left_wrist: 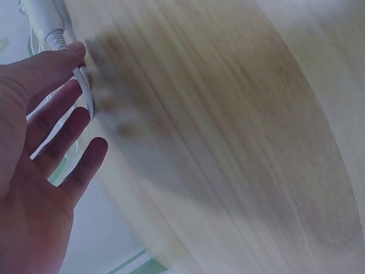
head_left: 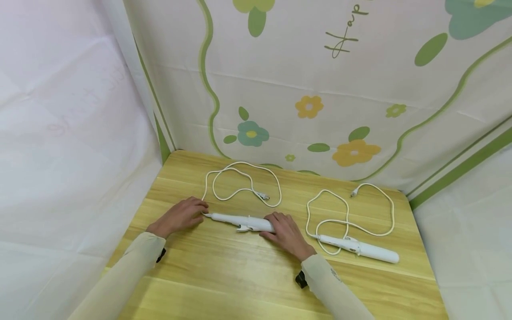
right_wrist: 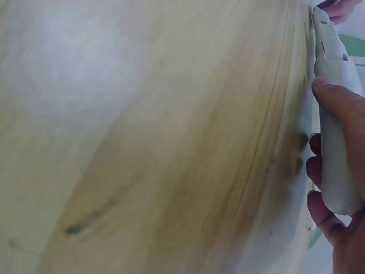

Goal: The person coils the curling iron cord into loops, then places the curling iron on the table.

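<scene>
A white corded wand that looks like a curling iron point(head_left: 230, 219) lies crosswise over the wooden table, its small lever point(head_left: 244, 228) on the near side. At its thin left end, my left hand point(head_left: 181, 217) pinches the white cord point(left_wrist: 85, 94) just past the ribbed cord sleeve point(left_wrist: 56, 39); the other fingers are spread loosely. My right hand point(head_left: 286, 233) grips the thick, rounded right end, thumb on the near side and fingertips showing beyond the barrel point(right_wrist: 335, 171) in the right wrist view.
A second white curling iron point(head_left: 372, 250) lies to the right, its looped cord point(head_left: 393, 213) and plug point(head_left: 354, 194) behind it. The held one's cord point(head_left: 280, 186) loops at the back of the table point(head_left: 224, 275), with its plug point(head_left: 262, 196). Printed fabric walls point(head_left: 280, 80) enclose the table.
</scene>
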Motion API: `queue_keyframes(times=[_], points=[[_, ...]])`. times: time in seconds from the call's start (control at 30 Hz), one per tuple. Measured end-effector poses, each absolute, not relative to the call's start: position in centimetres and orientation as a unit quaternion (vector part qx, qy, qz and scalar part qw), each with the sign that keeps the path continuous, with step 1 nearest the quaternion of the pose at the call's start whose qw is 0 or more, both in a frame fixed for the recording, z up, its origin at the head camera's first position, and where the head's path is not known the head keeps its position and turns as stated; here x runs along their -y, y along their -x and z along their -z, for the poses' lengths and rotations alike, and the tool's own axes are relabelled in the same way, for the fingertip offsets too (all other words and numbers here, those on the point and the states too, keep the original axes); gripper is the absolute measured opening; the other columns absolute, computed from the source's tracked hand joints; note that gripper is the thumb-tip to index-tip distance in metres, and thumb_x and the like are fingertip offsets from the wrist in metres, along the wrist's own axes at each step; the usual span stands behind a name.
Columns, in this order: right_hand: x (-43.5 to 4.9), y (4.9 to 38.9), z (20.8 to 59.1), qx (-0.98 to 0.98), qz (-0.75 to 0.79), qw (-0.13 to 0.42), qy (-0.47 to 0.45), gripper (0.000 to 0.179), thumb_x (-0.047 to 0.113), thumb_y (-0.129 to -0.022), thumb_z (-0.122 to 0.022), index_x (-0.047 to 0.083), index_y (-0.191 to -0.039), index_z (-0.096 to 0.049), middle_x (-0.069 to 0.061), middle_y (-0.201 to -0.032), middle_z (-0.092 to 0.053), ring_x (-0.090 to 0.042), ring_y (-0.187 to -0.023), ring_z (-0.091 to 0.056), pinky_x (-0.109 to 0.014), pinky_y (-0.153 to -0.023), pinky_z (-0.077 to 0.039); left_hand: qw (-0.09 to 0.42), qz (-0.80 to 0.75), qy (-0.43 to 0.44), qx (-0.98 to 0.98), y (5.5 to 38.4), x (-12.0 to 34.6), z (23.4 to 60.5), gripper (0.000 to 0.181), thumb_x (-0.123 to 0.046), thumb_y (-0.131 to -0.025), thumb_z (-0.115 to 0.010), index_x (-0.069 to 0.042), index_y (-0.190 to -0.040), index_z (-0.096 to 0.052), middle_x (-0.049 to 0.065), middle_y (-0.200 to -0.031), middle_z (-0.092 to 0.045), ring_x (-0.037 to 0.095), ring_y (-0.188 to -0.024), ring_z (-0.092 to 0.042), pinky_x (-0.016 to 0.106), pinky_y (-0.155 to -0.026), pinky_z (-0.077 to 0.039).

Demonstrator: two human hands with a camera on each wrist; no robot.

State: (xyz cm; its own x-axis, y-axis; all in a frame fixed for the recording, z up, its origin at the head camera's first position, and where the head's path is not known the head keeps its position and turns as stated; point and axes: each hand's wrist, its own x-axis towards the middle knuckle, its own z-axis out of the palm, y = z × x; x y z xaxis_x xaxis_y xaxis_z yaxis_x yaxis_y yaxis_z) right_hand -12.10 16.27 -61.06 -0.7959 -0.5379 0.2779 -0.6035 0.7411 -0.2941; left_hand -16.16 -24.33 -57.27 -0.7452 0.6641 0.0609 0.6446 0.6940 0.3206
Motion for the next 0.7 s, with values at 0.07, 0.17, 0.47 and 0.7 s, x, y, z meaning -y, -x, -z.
queue_keyframes(times=[0.07, 0.17, 0.47, 0.7], points=[[-16.3, 12.0, 61.0, 0.928, -0.195, 0.082, -0.306, 0.048, 0.044, -0.093, -0.088, 0.014, -0.127, -0.071, -0.004, -0.117, -0.076, -0.021, -0.098, -0.069, -0.042, -0.084, -0.055, 0.022, -0.156, -0.361, -0.919, 16.1, 24.3, 57.3, 0.02, -0.011, -0.097, -0.082, -0.003, -0.116, -0.08, 0.016, -0.132, -0.075, 0.036, -0.121, -0.068, 0.055, -0.104, -0.056], [-16.4, 11.9, 60.8, 0.925, -0.213, 0.075, -0.307, 0.047, 0.041, -0.094, -0.088, 0.013, -0.127, -0.071, -0.004, -0.117, -0.076, -0.022, -0.098, -0.07, -0.043, -0.084, -0.059, 0.016, -0.149, -0.365, -0.919, 16.1, 24.3, 57.5, 0.019, -0.01, -0.097, -0.082, -0.004, -0.114, -0.081, 0.015, -0.131, -0.076, 0.034, -0.121, -0.068, 0.053, -0.104, -0.056], [-17.3, 11.6, 60.5, 0.91, -0.26, 0.057, -0.318, 0.044, 0.032, -0.094, -0.089, 0.011, -0.128, -0.07, -0.003, -0.114, -0.077, -0.016, -0.094, -0.073, -0.039, -0.081, -0.063, -0.007, -0.174, -0.37, -0.913, 16.1, 24.3, 57.9, 0.02, -0.01, -0.096, -0.083, -0.006, -0.115, -0.08, 0.011, -0.127, -0.077, 0.032, -0.119, -0.07, 0.053, -0.104, -0.056], [-18.0, 11.2, 59.9, 0.9, -0.271, 0.071, -0.333, 0.046, 0.03, -0.093, -0.09, 0.007, -0.129, -0.072, -0.006, -0.115, -0.08, -0.018, -0.092, -0.076, -0.037, -0.079, -0.065, -0.041, -0.197, -0.384, -0.901, 16.2, 24.1, 57.8, 0.023, -0.008, -0.092, -0.087, -0.007, -0.114, -0.079, 0.009, -0.121, -0.079, 0.03, -0.114, -0.071, 0.052, -0.101, -0.058]])
